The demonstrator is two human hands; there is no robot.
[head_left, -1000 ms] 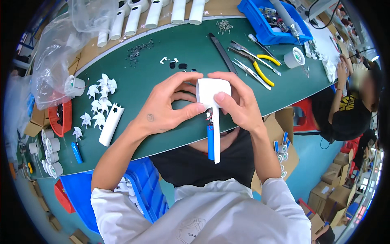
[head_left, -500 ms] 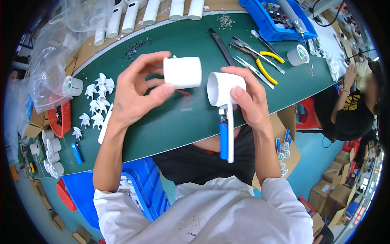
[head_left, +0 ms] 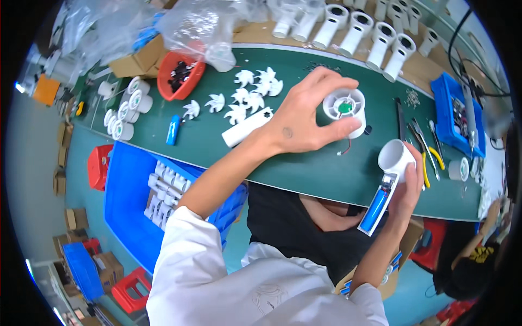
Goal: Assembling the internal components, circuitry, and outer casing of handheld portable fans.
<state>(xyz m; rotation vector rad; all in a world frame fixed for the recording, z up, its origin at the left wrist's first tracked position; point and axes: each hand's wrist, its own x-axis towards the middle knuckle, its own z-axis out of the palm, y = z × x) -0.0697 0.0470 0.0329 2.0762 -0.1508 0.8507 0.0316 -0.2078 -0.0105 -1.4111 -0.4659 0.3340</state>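
In my left hand is a white round motor housing, thumb and fingers curved around it. Its spoked end faces up, showing a green centre, and a thin red lead with a small white plug trails below. My right hand grips a white handheld-fan shell by its side. The shell's round head is an open ring, and its opened handle shows a blue battery and a small circuit part above it. Left of my left wrist lie a white handle cover and several white fan blades.
A red bin of dark parts, a loose blue battery and several white housings are at the left. Pliers and a blue tray lie right. White fan shells line the back; a blue crate stands below.
My view has swung left. The housing in my left hand has turned from lying sideways to spoked end up. The fan shell has tilted, so its battery side faces me.
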